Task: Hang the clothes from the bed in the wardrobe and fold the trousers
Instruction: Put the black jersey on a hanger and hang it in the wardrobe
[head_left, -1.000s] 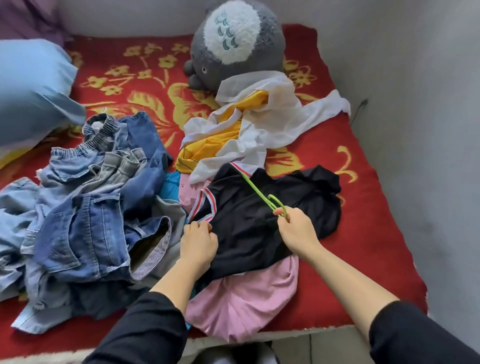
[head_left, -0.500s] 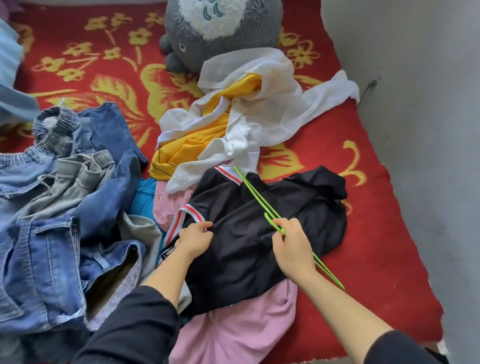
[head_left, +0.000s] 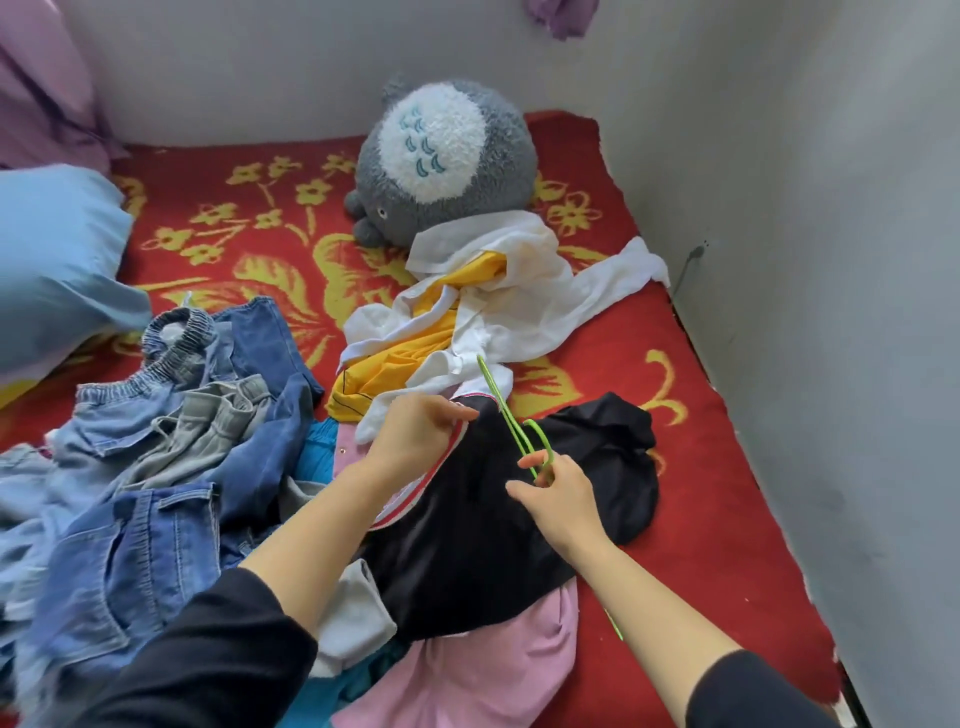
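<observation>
- Black shirt (head_left: 498, 530) is found at the near middle of the bed (head_left: 727, 493), spread over a pink garment (head_left: 467, 670).
- Its striped trim (head_left: 410, 506) is gripped by the left hand (head_left: 415, 436); a green hanger (head_left: 506, 415) is pinched at the hook by the right hand (head_left: 558, 501).
- The hanger is judged not yet threaded. Its far tip lies on the white shirt (head_left: 519, 312), which could be snagged and dragged.
- The trim could slip from the grip, or the pink garment could be lifted along.

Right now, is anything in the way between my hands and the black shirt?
Nothing visible. Your left hand grips the collar of the black shirt, and your right hand holds the green hanger over it.
</observation>
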